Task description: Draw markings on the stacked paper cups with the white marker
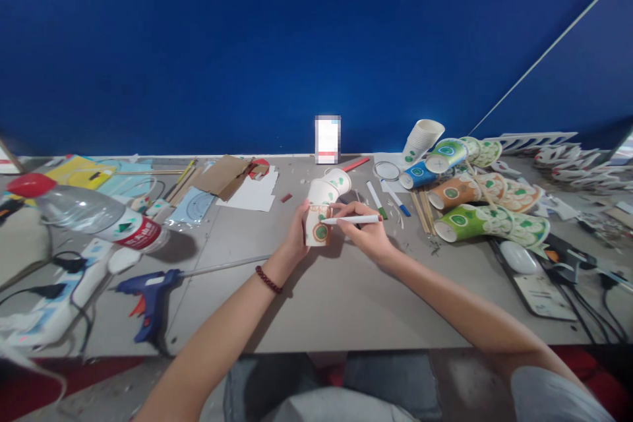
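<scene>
My left hand [297, 232] is wrapped around the left side of a paper cup [318, 235] with orange colouring and a round green mark, its base towards me. Behind it, white paper cups [337, 182] with green prints curve back and to the right in a joined row. Between the fingers of my right hand [364, 227] is a white marker [363, 219], its tip at the orange cup's side and its reddish end pointing right. Just right of that hand lie a green-capped marker [375, 200] and a blue-capped marker [397, 199].
Coloured cup rows [465, 222] and a stack of white cups [422, 138] stand at right. On the left are a blue glue gun [151, 293], a power strip [64, 293] and a water bottle [99, 216]. Cardboard [222, 175] and white paper [252, 193] lie farther back.
</scene>
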A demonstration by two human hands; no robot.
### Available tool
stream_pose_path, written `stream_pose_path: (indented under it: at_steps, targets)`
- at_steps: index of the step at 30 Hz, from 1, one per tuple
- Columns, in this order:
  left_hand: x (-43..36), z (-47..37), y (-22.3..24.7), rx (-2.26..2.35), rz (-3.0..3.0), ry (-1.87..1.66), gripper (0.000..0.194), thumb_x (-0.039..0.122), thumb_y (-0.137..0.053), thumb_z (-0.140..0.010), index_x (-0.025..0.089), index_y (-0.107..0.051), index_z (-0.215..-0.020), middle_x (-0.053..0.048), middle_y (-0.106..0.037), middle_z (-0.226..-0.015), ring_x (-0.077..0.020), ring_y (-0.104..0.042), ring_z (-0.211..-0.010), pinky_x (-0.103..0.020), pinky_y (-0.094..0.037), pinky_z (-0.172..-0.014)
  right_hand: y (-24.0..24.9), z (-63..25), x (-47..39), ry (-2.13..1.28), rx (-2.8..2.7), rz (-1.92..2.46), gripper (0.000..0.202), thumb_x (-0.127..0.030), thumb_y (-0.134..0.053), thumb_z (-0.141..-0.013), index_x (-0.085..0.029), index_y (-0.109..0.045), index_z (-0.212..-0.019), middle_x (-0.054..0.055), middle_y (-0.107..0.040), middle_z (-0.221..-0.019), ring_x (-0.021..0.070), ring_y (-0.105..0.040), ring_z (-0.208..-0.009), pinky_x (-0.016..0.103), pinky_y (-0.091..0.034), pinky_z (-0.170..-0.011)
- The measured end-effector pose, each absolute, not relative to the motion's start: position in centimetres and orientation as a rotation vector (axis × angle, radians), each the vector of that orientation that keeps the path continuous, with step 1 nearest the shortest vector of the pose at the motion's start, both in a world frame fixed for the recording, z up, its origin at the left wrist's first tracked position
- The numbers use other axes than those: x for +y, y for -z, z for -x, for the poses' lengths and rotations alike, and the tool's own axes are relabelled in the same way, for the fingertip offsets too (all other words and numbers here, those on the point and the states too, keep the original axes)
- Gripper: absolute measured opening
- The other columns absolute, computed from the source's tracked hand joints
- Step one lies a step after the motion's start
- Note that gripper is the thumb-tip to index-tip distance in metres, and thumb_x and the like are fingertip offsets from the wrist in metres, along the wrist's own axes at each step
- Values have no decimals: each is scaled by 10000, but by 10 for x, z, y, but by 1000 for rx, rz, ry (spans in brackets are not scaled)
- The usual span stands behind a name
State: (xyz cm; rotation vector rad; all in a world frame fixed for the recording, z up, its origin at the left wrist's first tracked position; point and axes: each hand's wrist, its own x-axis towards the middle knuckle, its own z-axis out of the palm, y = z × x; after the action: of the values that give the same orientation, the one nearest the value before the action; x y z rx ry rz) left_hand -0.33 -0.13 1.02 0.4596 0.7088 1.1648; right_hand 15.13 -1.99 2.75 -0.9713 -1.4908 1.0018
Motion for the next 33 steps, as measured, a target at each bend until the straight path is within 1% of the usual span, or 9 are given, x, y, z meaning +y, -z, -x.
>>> stream_pose_path:
  at_steps: [3,5,12,15,18,23,27,30,33]
  targets:
    - [-1,5,-8,716,-451,-1153,401,482,-612,-834,103,-717,-909,-97,-745,-796,-200,-674,-652,-303,-516,-651,-28,-151,-20,-964,-1481,1016,22,-259,-657,-823,-243,-651,-836,59,-772,-976,273,-707,-1111,404,-580,-869]
    - [-1,5,-8,718,-447,-1143,404,483,-608,-837,100,-716,-904,-92,-737,-772,-193,-663,-622,-300,-513,-628,-28,-151,-20,-949,-1478,1028,40,-280,-657,-831,-249,-648,-854,60,-771,-993,268,-714,-1093,398,-590,-843]
    - [-2,2,-12,682,-474,-1177,380,472,-609,-837,109,-720,-866,-95,-745,-767,-209,-689,-695,-285,-518,-656,-29,-152,-20,-991,-1535,975,65,-193,-646,-778,-236,-632,-731,36,-747,-814,301,-693,-1136,435,-555,-913]
    - [-2,2,-12,688,-473,-1154,401,486,-612,-836,102,-721,-869,-88,-734,-734,-196,-671,-635,-287,-515,-626,-28,-152,-19,-976,-1517,988,31,-210,-648,-796,-234,-644,-776,52,-762,-910,285,-702,-1110,418,-566,-886]
    - [-1,3,-11,694,-474,-1139,417,495,-611,-836,93,-720,-863,-88,-729,-726,-182,-655,-598,-282,-509,-599,-28,-152,-19,-965,-1485,1009,28,-258,-652,-831,-234,-650,-844,68,-766,-1006,260,-719,-1048,380,-592,-810]
    - [-1,5,-8,710,-453,-1131,398,487,-601,-846,107,-717,-857,-91,-737,-750,-184,-663,-606,-288,-522,-610,-27,-152,-19,-936,-1486,1020,73,-302,-662,-846,-239,-658,-882,62,-767,-1022,230,-733,-950,349,-604,-753]
    - [-1,4,-10,708,-453,-1138,404,487,-597,-847,104,-720,-882,-92,-745,-768,-188,-678,-628,-281,-527,-621,-28,-152,-20,-976,-1486,993,29,-257,-661,-817,-241,-641,-803,49,-767,-930,269,-719,-1061,391,-592,-828]
    - [-2,3,-12,707,-440,-1164,393,479,-612,-841,102,-714,-878,-99,-746,-771,-193,-692,-649,-270,-524,-631,-29,-152,-20,-996,-1501,972,63,-228,-660,-794,-241,-623,-746,35,-754,-844,294,-696,-1129,430,-565,-904]
    - [-1,3,-12,727,-434,-1156,395,491,-624,-832,106,-711,-859,-86,-732,-729,-188,-673,-592,-279,-517,-596,-28,-152,-20,-958,-1506,1001,11,-244,-654,-820,-238,-647,-815,56,-765,-957,278,-710,-1082,412,-572,-866]
